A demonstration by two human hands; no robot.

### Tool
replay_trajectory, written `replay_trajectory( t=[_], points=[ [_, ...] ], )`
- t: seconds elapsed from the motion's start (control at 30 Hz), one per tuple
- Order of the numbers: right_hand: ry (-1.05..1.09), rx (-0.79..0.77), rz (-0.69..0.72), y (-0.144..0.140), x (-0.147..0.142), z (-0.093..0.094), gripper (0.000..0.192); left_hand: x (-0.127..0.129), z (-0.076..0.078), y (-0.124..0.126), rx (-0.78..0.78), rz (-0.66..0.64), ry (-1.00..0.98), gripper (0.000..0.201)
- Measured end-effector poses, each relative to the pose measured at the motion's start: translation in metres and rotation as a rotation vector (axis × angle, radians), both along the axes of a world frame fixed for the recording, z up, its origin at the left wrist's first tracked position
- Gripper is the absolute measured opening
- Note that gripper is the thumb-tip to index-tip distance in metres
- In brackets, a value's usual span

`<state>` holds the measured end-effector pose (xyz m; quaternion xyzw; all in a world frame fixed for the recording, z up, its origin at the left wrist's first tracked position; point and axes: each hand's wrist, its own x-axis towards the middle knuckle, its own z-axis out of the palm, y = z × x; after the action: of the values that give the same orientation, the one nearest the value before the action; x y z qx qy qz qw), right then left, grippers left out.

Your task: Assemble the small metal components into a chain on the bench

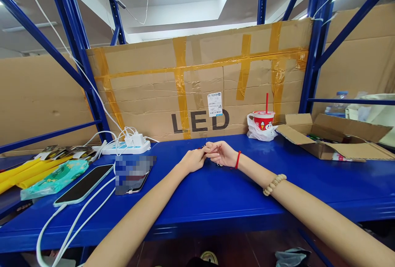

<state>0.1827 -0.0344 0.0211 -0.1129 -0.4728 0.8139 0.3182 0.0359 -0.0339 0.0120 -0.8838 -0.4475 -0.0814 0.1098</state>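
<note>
My left hand (194, 161) and my right hand (222, 154) meet over the middle of the blue shelf top (247, 195). Both are closed, with their fingertips pressed together. A small dark bit shows under the right fingers, but what the hands hold is too small and covered to name. A red string bracelet (237, 160) circles my right wrist, and a beaded bracelet (274, 184) sits further up that forearm.
Left of my hands lie a phone (84, 184), a partly blurred-out phone (134, 180), white cables and a power strip (135, 145). A red cup (263, 121) and an open cardboard box (339, 137) stand to the right. A large cardboard panel (148, 94) closes the back.
</note>
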Motion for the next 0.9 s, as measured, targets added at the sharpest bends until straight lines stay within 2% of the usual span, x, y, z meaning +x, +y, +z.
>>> replay_trajectory(
  t=[0.27, 0.47, 0.67, 0.73, 0.77, 0.9],
  points=[
    [-0.023, -0.009, -0.018, 0.001, 0.000, -0.001, 0.024, 0.000, -0.001, 0.002, -0.021, 0.012, 0.007, 0.028],
    [-0.094, -0.058, -0.108, -0.002, -0.002, 0.001, 0.014, 0.000, -0.003, 0.004, -0.020, 0.020, 0.009, 0.026],
    [-0.149, -0.012, -0.180, -0.004, -0.005, 0.001, 0.022, -0.001, -0.004, 0.004, -0.010, 0.018, 0.008, 0.025],
    [-0.160, 0.024, -0.257, -0.003, -0.006, 0.001, 0.023, -0.001, -0.003, 0.003, -0.002, 0.013, 0.001, 0.026],
    [-0.183, 0.065, -0.337, -0.002, -0.006, 0.001, 0.022, -0.001, -0.003, 0.003, 0.004, 0.008, -0.004, 0.027],
    [-0.358, 0.281, -0.777, 0.007, -0.004, -0.004, 0.013, -0.001, -0.003, 0.003, 0.019, -0.020, -0.028, 0.028]
  ],
)
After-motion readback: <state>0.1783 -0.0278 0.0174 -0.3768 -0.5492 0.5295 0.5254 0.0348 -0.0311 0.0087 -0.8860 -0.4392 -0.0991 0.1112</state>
